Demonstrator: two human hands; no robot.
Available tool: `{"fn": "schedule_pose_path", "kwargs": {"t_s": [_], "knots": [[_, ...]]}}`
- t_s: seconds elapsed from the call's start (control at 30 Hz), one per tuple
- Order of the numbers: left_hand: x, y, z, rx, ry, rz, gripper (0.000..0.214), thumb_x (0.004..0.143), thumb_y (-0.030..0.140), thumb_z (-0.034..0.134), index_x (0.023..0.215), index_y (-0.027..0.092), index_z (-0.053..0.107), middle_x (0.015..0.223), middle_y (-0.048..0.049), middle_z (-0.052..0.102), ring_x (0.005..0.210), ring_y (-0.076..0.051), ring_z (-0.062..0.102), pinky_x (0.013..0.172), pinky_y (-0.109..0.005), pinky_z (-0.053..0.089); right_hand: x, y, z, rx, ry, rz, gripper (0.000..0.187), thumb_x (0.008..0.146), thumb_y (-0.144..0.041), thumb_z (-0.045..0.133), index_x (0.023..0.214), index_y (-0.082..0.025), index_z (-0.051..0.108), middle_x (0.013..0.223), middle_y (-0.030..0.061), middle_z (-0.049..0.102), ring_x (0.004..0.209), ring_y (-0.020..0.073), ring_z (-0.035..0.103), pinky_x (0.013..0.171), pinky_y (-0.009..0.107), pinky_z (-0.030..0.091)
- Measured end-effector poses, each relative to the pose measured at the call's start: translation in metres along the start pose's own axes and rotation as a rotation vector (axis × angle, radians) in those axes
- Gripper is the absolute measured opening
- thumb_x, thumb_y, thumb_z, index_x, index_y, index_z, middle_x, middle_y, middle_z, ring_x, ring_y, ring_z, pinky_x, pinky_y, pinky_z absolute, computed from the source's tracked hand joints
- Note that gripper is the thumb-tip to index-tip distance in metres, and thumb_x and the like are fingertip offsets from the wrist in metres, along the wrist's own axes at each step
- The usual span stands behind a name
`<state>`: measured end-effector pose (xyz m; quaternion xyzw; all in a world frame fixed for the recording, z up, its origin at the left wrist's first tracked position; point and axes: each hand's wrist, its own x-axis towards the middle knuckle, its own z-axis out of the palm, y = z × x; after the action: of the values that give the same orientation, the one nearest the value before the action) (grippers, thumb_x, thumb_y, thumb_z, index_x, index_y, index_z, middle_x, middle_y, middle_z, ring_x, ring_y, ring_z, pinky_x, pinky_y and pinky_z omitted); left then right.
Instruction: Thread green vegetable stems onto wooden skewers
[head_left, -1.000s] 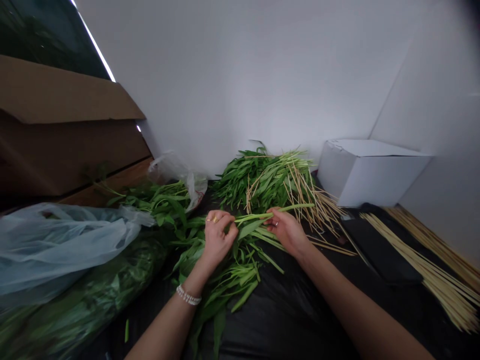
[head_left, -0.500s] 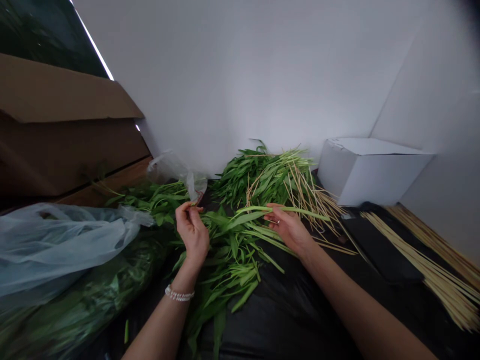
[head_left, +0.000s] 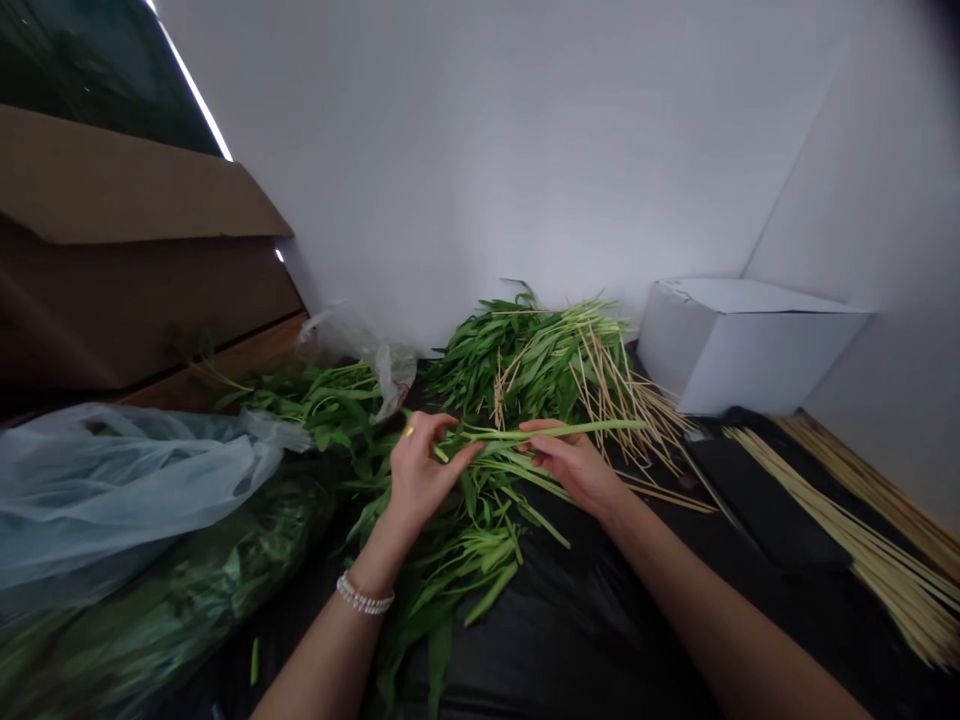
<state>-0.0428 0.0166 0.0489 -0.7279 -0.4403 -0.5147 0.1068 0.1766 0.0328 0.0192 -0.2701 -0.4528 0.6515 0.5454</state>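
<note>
My right hand (head_left: pixel 570 460) pinches a long pale-green water spinach stem (head_left: pixel 600 427), held almost level with its bare end pointing right. Close to the leafy end is my left hand (head_left: pixel 424 470), its thumb and fingers apart; I cannot see it grip anything. Below both hands lies a loose heap of water spinach (head_left: pixel 480 545), with leaves and cut stems spread over black plastic. Behind them rises a second pile of greens (head_left: pixel 487 345), with thin wooden sticks (head_left: pixel 611 380) lying across its right side.
At the left are a clear plastic bag (head_left: pixel 135 500) over more greens and a cardboard box (head_left: pixel 135 300). A white box (head_left: pixel 750 340) stands at the back right. Nearer are a flat black object (head_left: pixel 765 500) and a bundle of sticks (head_left: pixel 847 530). A white wall closes the back.
My left hand has moved right toward the stem and its fingers have spread. My right hand still holds the stem, which has tilted slightly, its right end higher.
</note>
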Motion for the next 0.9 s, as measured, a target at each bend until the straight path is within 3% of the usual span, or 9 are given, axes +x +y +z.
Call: {"fn": "schedule_pose_path", "kwargs": {"t_s": [0.13,0.4,0.67,0.77,0.9], "knots": [[-0.004,-0.002,0.009,-0.040,-0.124,0.050,0.010,0.085,0.029,0.063,0.089,0.021,0.068,0.078,-0.0016,0.057,0.074,-0.014,0.057,0.068,-0.026,0.047,0.000,-0.001,0.001,-0.032,0.022,-0.006,0.024,0.068,-0.032,0.079,0.090,-0.024,0.075,0.079,0.0013,0.071,0.079,0.0165,0.063,0.061,0.025,0.043],[-0.012,-0.008,0.015,0.111,-0.262,0.129,0.020,0.089,0.028,0.056,0.106,0.023,0.067,0.097,-0.0056,0.064,0.085,-0.017,0.062,0.074,-0.027,0.048,-0.003,-0.004,0.006,-0.079,0.032,0.012,0.025,0.066,-0.035,0.080,0.087,-0.022,0.076,0.074,0.0013,0.070,0.072,0.0148,0.062,0.058,0.024,0.040],[-0.011,-0.008,0.016,0.225,-0.263,0.206,0.015,0.086,0.017,0.051,0.089,0.019,0.066,0.083,-0.0045,0.067,0.079,-0.019,0.058,0.076,-0.031,0.044,-0.002,-0.002,0.006,-0.075,0.035,0.022,0.025,0.071,-0.042,0.076,0.085,-0.022,0.075,0.079,0.0022,0.070,0.073,0.0138,0.061,0.058,0.023,0.040],[-0.009,-0.004,0.015,0.205,-0.261,0.139,0.016,0.084,0.016,0.050,0.078,0.020,0.064,0.075,-0.0034,0.064,0.073,-0.018,0.056,0.074,-0.032,0.043,-0.003,-0.002,0.008,-0.072,0.025,0.030,0.025,0.069,-0.040,0.078,0.085,-0.022,0.075,0.079,0.0027,0.071,0.074,0.0144,0.061,0.059,0.023,0.040],[-0.006,0.002,0.014,-0.039,-0.219,-0.103,0.017,0.080,0.016,0.047,0.070,0.021,0.060,0.070,-0.0012,0.060,0.070,-0.017,0.056,0.069,-0.030,0.042,-0.007,0.000,0.014,-0.051,-0.003,0.030,0.023,0.071,-0.038,0.077,0.087,-0.021,0.075,0.081,0.0037,0.072,0.077,0.0151,0.062,0.062,0.024,0.042]]}}
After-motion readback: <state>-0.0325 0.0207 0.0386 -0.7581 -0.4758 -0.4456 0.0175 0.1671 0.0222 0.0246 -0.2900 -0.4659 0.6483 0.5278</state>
